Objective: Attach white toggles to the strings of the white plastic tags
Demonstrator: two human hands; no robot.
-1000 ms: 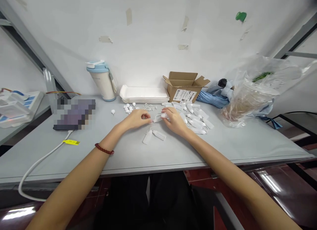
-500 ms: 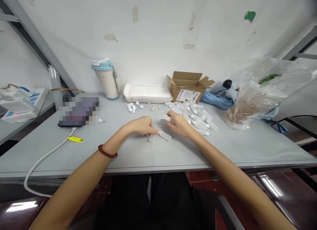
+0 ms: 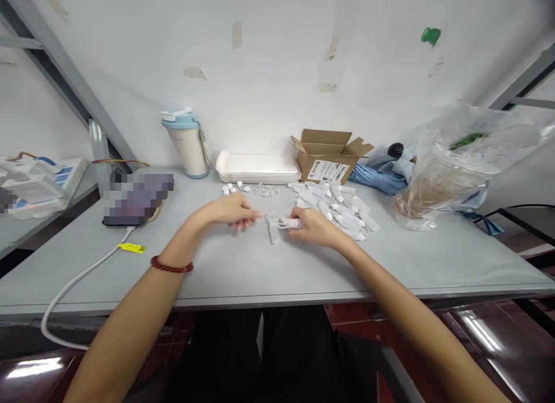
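My right hand [image 3: 313, 226] grips a small white plastic tag [image 3: 291, 222] just above the grey table [image 3: 243, 264]; its fingers are curled round it. Another white tag [image 3: 273, 234] lies on the table just left of it. My left hand [image 3: 229, 210] hovers a little to the left with its fingers bent and partly apart, and whether it holds anything is unclear. A heap of the same white tags [image 3: 342, 206] lies right behind my right hand. Small white pins [image 3: 232, 188] and thin loops [image 3: 264, 189] lie farther back.
At the back stand a blue-lidded tumbler [image 3: 188, 143], a stack of white trays [image 3: 258, 167], an open cardboard box [image 3: 329, 154], blue cloth [image 3: 381, 172] and a clear plastic bag [image 3: 451, 166]. A blurred dark device [image 3: 136, 198] with a white cable [image 3: 73, 287] lies at the left.
My left hand has lifted off the table and drawn back leftward. My right hand has brought a tag down toward the table's middle, beside the loose tag.
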